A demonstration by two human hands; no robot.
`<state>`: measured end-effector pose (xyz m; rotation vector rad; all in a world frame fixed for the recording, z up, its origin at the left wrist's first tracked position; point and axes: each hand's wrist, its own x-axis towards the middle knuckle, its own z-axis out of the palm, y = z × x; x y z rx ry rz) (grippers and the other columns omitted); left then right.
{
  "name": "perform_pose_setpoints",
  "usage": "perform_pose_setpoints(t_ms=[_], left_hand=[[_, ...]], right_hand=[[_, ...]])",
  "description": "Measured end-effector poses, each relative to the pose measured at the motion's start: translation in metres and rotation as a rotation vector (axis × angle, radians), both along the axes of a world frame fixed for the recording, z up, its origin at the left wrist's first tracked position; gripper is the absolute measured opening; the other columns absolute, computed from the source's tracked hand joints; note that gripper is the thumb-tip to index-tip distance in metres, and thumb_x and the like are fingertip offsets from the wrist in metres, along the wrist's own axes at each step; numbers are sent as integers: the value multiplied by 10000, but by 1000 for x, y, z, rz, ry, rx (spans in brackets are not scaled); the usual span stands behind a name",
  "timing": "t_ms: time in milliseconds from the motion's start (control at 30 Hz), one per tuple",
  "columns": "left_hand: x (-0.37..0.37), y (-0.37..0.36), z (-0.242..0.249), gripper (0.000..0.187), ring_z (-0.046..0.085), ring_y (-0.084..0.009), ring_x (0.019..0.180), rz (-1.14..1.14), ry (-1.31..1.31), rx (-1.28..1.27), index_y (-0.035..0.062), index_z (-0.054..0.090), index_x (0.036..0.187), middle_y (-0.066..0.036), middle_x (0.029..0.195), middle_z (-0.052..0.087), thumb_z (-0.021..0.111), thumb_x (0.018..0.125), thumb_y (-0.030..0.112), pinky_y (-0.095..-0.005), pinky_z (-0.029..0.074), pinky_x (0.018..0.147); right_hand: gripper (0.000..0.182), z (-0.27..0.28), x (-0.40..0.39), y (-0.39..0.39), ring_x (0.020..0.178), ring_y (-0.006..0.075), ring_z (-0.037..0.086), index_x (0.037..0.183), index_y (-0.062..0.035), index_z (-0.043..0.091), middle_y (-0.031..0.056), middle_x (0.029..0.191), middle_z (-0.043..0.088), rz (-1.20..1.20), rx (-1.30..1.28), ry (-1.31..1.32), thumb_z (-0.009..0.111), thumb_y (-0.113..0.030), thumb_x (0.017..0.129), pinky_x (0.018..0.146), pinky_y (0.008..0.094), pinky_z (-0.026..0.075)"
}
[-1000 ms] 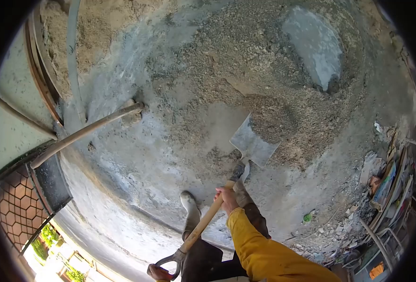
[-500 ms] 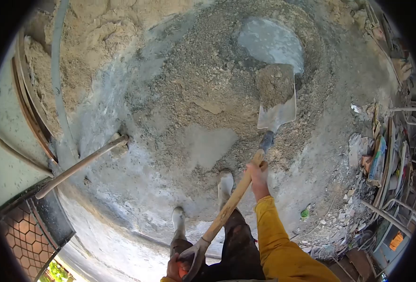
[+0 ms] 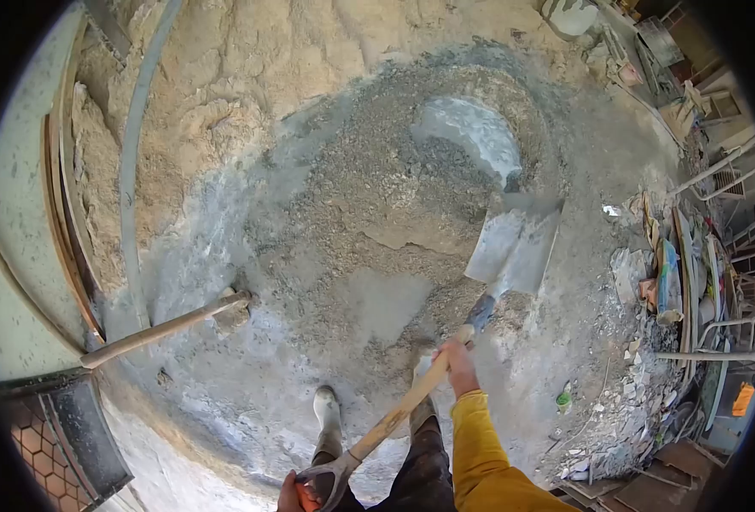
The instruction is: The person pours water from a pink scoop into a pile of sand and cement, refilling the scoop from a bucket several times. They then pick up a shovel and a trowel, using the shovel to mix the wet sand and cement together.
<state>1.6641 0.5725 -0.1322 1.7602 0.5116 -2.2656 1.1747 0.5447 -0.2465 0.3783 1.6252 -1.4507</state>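
Observation:
A shovel (image 3: 514, 243) with a wooden shaft reaches from my body out to a heap of grey sandy mix (image 3: 377, 179). Around the lower shaft, close to the metal socket, my right hand (image 3: 461, 365) is wrapped. My left hand (image 3: 290, 495) grips the D-shaped handle at the bottom edge, partly cut off by the frame. The blade is mostly bare, with its tip at the right side of the heap. Just beyond it a pool of grey water (image 3: 471, 128) lies in a hollow of the mix.
A tool with a wooden handle (image 3: 168, 328) lies at left, its head dusty. Pale sand (image 3: 300, 51) is banked behind. Rubble, boards and metal frames (image 3: 693, 264) crowd the right side. A mesh-fronted frame (image 3: 61, 452) stands at lower left. My boots (image 3: 328, 414) are on the dusty floor.
The load of mix on the blade has come off, leaving it mostly bare. The shovel has drawn back slightly toward me, and the pool's visible shape has narrowed. The view has shifted.

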Motion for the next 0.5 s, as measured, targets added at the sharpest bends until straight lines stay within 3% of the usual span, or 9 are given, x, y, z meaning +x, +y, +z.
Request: perform_pose_setpoints(t_ms=[33, 100, 167, 233, 300, 367, 433, 500], left_hand=[[11, -5, 7, 530, 462, -195, 479, -137, -272, -45, 51, 541, 931, -39, 528, 479, 351, 913, 545, -346, 425, 522], [41, -4, 23, 461, 417, -197, 410, -78, -480, -51, 71, 519, 781, -37, 499, 452, 404, 872, 508, -358, 392, 448], [76, 24, 35, 424, 316, -187, 307, -243, -894, -343, 157, 396, 579, 4, 423, 326, 401, 914, 417, -322, 323, 292], [134, 50, 74, 413, 284, -151, 314, -64, -938, -280, 167, 381, 603, 20, 427, 309, 399, 911, 441, -304, 267, 272], [175, 85, 119, 407, 299, -173, 324, -195, -1172, -236, 151, 387, 605, 2, 432, 350, 395, 905, 426, -338, 299, 292], [174, 90, 128, 400, 306, -174, 328, -230, -1251, -219, 144, 396, 614, -2, 437, 356, 401, 895, 428, -337, 304, 302], [162, 99, 127, 390, 320, -174, 334, -237, -1339, -212, 128, 415, 633, -10, 446, 369, 413, 876, 433, -337, 312, 322], [141, 103, 109, 384, 335, -175, 341, -217, -1402, -231, 112, 434, 652, -18, 455, 381, 425, 856, 437, -337, 320, 342]], right_hand=[[185, -13, 41, -3, 598, 209, 555, 818, -75, 519, 54, 681, 515, -58, -10, -109, 640, -210, 784, 571, 362, 506], [198, -55, 117, 2, 554, 198, 531, 766, -99, 513, 40, 643, 497, -83, 141, -173, 651, -237, 799, 573, 374, 500], [209, -119, 197, 28, 507, 191, 499, 731, -112, 506, 29, 621, 483, -113, 203, -478, 674, -218, 796, 531, 382, 490], [189, -96, 269, 32, 498, 193, 489, 757, -107, 509, 29, 631, 481, -110, 216, -637, 690, -151, 781, 537, 385, 492], [186, -87, 333, 50, 544, 195, 506, 790, -93, 511, 34, 663, 488, -64, 211, -833, 695, -100, 768, 569, 382, 498], [183, -96, 385, 66, 601, 197, 524, 817, -80, 510, 40, 696, 492, 52, 276, -1031, 687, -104, 779, 592, 387, 501], [179, -92, 380, 71, 626, 198, 525, 820, -79, 513, 44, 707, 492, 51, 287, -1137, 685, -114, 783, 592, 399, 502], [179, -101, 343, 64, 612, 204, 526, 815, -75, 513, 48, 709, 494, 42, 251, -1078, 685, -110, 780, 590, 402, 499]])
